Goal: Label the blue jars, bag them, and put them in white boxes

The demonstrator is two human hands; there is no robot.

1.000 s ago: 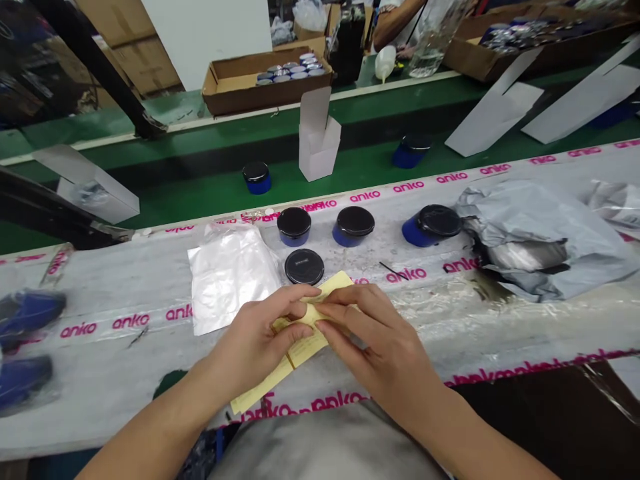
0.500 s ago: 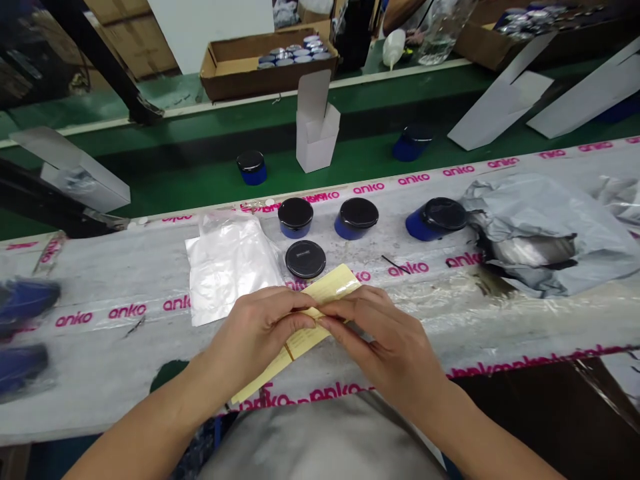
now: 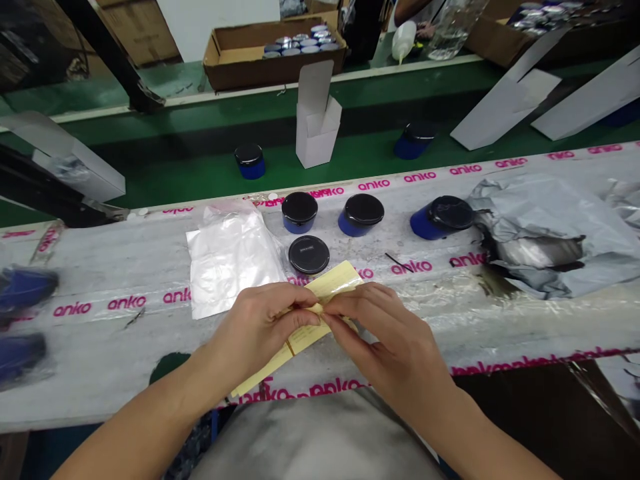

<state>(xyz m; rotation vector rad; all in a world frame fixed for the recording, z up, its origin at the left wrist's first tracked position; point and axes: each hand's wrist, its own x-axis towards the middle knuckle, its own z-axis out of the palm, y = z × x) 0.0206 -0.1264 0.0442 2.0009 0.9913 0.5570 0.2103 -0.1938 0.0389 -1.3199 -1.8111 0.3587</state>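
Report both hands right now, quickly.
Left hand: closed, pinching the yellow sheet between thumb and fingers.
Right hand: closed, pinching the same sheet, fingertips close to the left's.

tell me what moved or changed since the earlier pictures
On the green belt, the blue jar and the open white carton just right of it have slid left relative to the workbench. The left hand has brought thumb and index finger closer together on the yellow sheet. The right hand still grips it too; the white plastic bags stayed put.
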